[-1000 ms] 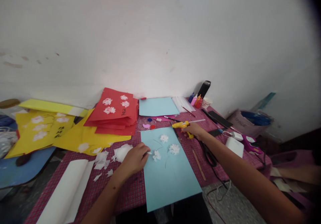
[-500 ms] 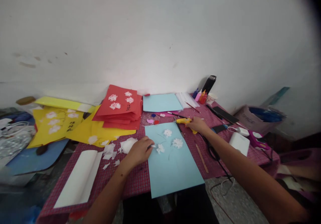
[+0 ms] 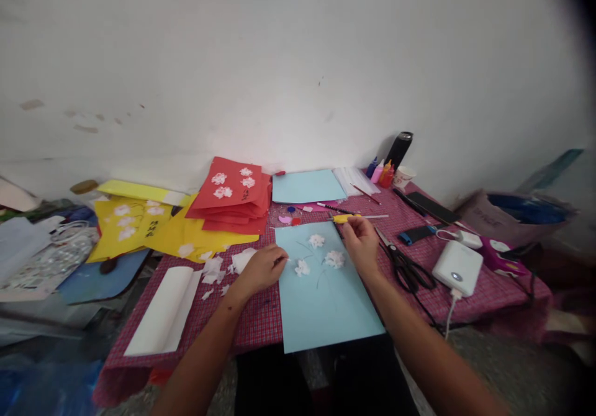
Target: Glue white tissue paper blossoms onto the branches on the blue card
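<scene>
Over the left edge of a light blue card (image 3: 326, 310), my left hand (image 3: 263, 268) is closed in a pinch, with a bit of white paper (image 3: 287, 259) at its fingertips. Three white paper flowers, one a small flower (image 3: 302, 267) near that hand, lie on the card among thin drawn stems. My right hand (image 3: 362, 242) has its fingers curled at the card's upper right, overlapping a yellow glue gun (image 3: 341, 218) in view. Whether those fingers touch the gun is unclear. A glue stick (image 3: 376, 217) extends from behind the hand.
Black scissors (image 3: 410, 270) and a white power bank (image 3: 459, 267) lie to the right. Red cards (image 3: 233, 186) and yellow cards (image 3: 167, 233) are stacked at the left, near torn white paper (image 3: 214, 269) and a folded white sheet (image 3: 156, 310). A black bottle (image 3: 399, 149) stands behind.
My right hand has drawn back toward me beside the card, while the glue gun stays near the card's top corner. My left hand has shifted slightly away from the small flower. The view has turned right.
</scene>
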A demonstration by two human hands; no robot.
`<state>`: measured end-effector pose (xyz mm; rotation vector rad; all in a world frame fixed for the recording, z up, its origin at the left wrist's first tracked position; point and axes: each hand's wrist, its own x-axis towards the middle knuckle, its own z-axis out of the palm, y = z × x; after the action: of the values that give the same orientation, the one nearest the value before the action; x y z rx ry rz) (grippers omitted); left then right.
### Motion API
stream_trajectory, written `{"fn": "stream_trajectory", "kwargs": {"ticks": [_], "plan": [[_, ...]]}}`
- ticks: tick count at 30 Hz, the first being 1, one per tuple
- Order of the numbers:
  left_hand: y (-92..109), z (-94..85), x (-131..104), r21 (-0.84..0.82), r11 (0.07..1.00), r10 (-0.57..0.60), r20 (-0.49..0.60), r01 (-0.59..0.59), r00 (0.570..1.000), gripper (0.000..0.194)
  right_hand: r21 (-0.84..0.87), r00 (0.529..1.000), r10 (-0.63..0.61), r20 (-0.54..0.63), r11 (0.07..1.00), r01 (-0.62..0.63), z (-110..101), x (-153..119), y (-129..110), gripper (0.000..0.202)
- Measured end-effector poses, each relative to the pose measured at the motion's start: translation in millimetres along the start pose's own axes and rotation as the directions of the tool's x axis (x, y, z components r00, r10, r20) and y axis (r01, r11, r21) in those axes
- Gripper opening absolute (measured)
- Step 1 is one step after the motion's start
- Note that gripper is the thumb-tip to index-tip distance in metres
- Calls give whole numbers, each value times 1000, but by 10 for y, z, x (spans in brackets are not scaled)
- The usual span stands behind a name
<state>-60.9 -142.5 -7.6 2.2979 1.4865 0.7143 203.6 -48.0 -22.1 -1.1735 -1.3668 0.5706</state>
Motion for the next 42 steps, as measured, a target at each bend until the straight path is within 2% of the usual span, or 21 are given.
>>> {"fn": "stream_trajectory", "kwargs": {"ticks": [5, 8, 11, 16, 18, 21, 23, 26, 30, 37, 42], "plan": [[-112, -155, -16, -40, 994, -110, -204, 104, 973, 20, -43, 988, -142, 65, 989, 145, -43, -114, 19, 12], [-244, -213, -30, 12, 983, -170, -305, 182, 937, 20, -118, 965, -230, 122, 962, 245, -93, -105, 18, 7], [-321, -216, -36, 72, 967, -201, -367, 243, 908, 21, -177, 961, -246, 126, 948, 266, -112, -87, 22, 6], [-322, -146, -29, 120, 975, -148, -279, 187, 949, 21, -180, 973, -213, 87, 957, 226, -114, -46, 50, 10], [-329, -136, -31, 114, 977, -142, -273, 178, 952, 22, -156, 974, -211, 79, 963, 221, -112, -36, 65, 10], [-361, -152, -39, 39, 972, -207, -330, 232, 921, 22, -136, 980, -182, 86, 972, 192, -108, -30, 93, 12], [-377, -169, -44, -98, 954, -299, -352, 283, 887, 24, -127, 984, -149, 93, 979, 161, -101, -27, 117, 14], [-377, -186, -44, -330, 886, -434, -340, 326, 835, 28, -104, 990, -107, 94, 988, 117, -90, -18, 157, 14], [-348, -196, -39, -508, 791, -533, -298, 341, 792, 36, -73, 995, -67, 74, 995, 73, -93, -2, 184, 16], [-318, -162, -38, -630, 711, -562, -241, 313, 791, 39, -87, 996, -36, 78, 995, 43, -125, 8, 134, 14], [-317, -139, -39, -592, 743, -534, -243, 312, 810, 37, -89, 993, -82, 85, 992, 90, -99, 4, 170, 15]]}}
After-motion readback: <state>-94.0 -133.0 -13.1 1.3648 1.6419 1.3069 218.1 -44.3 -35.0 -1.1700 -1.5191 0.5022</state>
